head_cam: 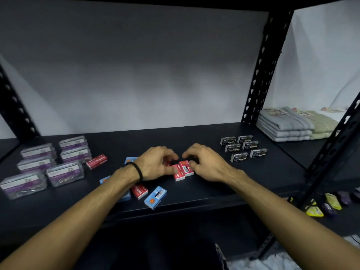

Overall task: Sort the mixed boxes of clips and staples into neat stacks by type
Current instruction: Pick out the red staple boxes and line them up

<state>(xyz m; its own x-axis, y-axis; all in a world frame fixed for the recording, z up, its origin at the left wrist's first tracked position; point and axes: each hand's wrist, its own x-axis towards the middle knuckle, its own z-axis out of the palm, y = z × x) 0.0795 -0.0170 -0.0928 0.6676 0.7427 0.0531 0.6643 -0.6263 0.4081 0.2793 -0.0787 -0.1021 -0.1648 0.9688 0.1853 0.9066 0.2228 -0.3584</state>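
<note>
Far left on the black shelf [194, 137], clear plastic clip boxes [66, 173] with purple labels sit in stacks, wire clips faintly visible inside. Just right of them lies one red staple box [96, 161]. Blue boxes [155, 197] lie scattered at the front; two of them are mostly hidden under the left forearm, beside another red box [139, 190]. In the middle, the left hand [155, 164], a dark band at its wrist, curls its fingers around a red box that is largely covered. Beside it the right hand [206, 162] pinches the barcode box [186, 168], which touches its neighbour. Further right, black staple boxes [244, 148] sit in rows, print too small to read fully. Folded towels [288, 125] lie far right, partly behind the post
</note>
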